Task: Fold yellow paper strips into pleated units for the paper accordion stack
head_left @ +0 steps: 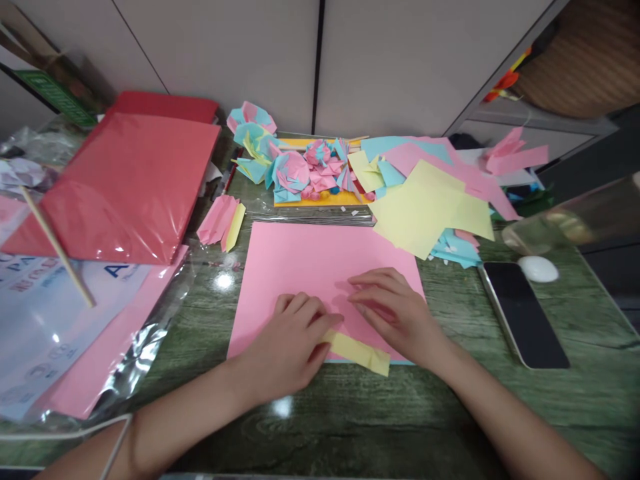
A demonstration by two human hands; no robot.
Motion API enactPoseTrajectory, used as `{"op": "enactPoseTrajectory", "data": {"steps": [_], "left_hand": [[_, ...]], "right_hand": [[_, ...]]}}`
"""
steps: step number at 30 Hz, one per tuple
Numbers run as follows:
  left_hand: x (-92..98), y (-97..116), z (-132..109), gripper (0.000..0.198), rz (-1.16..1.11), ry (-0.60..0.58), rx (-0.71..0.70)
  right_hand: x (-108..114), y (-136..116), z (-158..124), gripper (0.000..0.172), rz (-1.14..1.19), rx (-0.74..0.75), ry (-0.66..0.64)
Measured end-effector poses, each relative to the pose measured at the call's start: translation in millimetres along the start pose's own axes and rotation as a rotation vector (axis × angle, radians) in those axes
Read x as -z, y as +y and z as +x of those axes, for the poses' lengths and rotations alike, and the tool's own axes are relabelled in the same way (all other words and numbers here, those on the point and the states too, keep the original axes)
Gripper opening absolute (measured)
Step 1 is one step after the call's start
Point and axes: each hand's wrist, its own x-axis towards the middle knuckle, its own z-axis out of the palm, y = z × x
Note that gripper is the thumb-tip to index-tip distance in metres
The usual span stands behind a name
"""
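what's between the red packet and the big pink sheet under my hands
In the head view, a pleated pink and yellow paper piece lies there on the green tabletop.

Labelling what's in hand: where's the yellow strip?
Head view, below centre: the yellow strip is pinched in the left hand, its free end pointing right over the near edge of the pink sheet.

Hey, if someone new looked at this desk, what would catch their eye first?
Probably the big, shiny red packet on the left, then the bright cluster of paper flowers at the back, near the middle. Front and centre, the left hand holds a folded yellow strip at the near edge of a pink sheet.
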Motion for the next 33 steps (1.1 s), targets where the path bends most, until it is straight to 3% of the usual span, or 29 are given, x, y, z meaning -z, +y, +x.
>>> {"op": "enactPoseTrajectory", "data": {"steps": [10,16,29,31,33], "left_hand": [[1.1,3.0,-1.6,0.003,-0.065,-0.037,0.061],[-0.1,2.5,-3.3,0.016,-0.044,-0.051,0.006],[-0.2,5.6,-2.6,0.008,-0.19,-0.096,-0.028],[1.1,5.5,-1.9,0.007,-0.261,-0.058,-0.024],[2.0,2.1,-2.1,0.006,-0.27,0.093,-0.021]], "right_hand": [[-6.7,6.1,-0.5,0.019,-0.021,-0.002,-0.037],[-7.4,8.2,-0.3,0.021,-0.036,0.009,-0.026],[-8.8,8.8,0.0,0.021,-0.028,-0.001,-0.022],[-6.0,9.5,0.0,0.02,0.009,-0.033,0.039],[-0.5,10.1,-0.1,0.02,0.033,-0.112,0.192]]}}
